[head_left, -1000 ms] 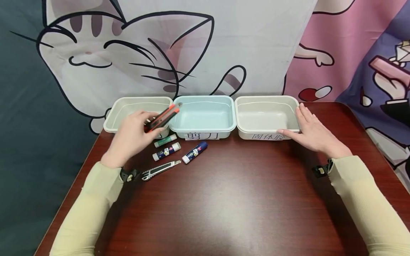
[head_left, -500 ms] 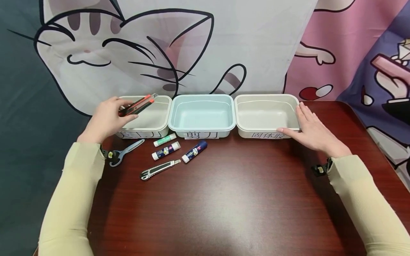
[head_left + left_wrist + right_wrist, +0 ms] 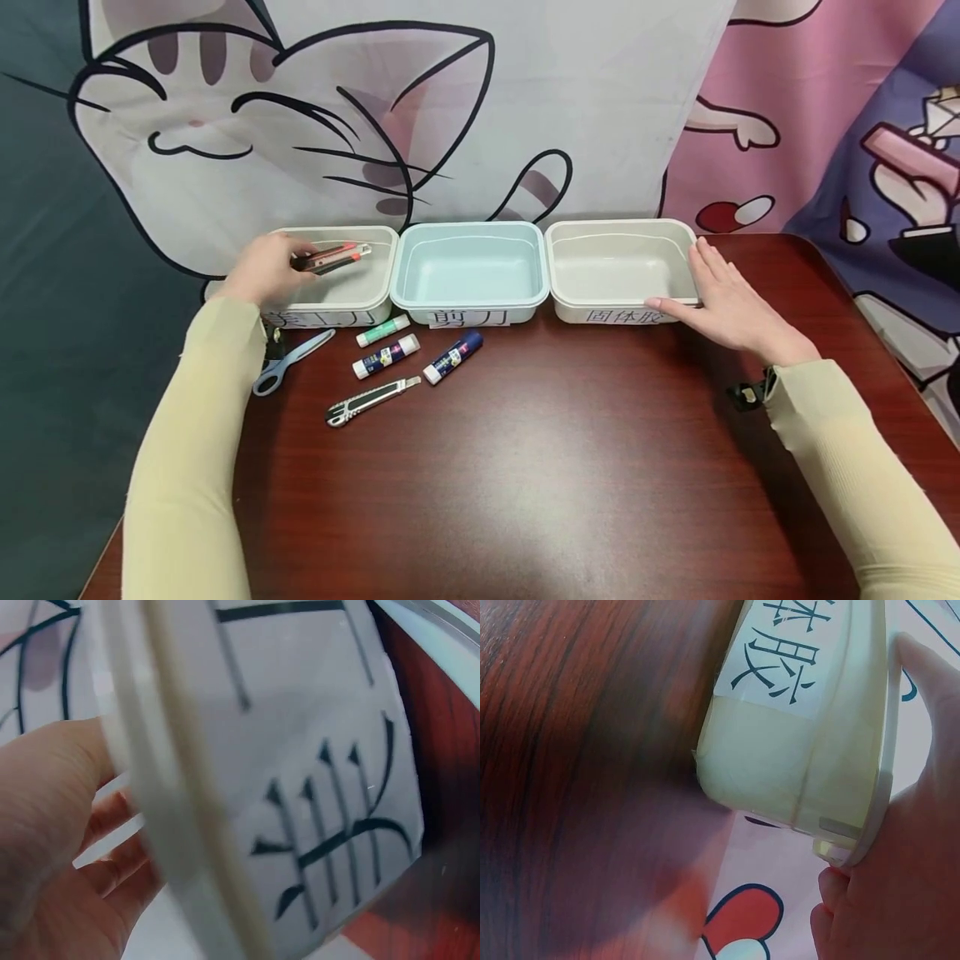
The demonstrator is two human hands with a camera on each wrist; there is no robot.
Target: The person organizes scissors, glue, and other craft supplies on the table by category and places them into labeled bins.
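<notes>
A red-and-black utility knife (image 3: 339, 257) is pinched in my left hand (image 3: 262, 268), low inside the left cream bin (image 3: 377, 287), its silver tip pointing right. In the left wrist view the labelled bin wall (image 3: 225, 750) hides the knife and part of the fingers. My right hand (image 3: 731, 312) rests along the right end of the right cream bin (image 3: 615, 242), thumb at the front rim and fingers straight at the side. The right wrist view shows the thumb at the rim and the bin's label (image 3: 780, 652).
A light blue bin (image 3: 471, 275) stands between the cream ones. Before them lie blue-handled scissors (image 3: 288, 363), a green glue stick (image 3: 383, 331), a navy glue stick (image 3: 386, 357), another navy glue stick (image 3: 453, 357) and a silver-and-black utility knife (image 3: 372, 402). A cartoon cloth (image 3: 600, 100) hangs behind.
My left hand has carried the red-and-black utility knife left and down into the left bin, uncovering the scissors. The right hand has stayed at its bin.
</notes>
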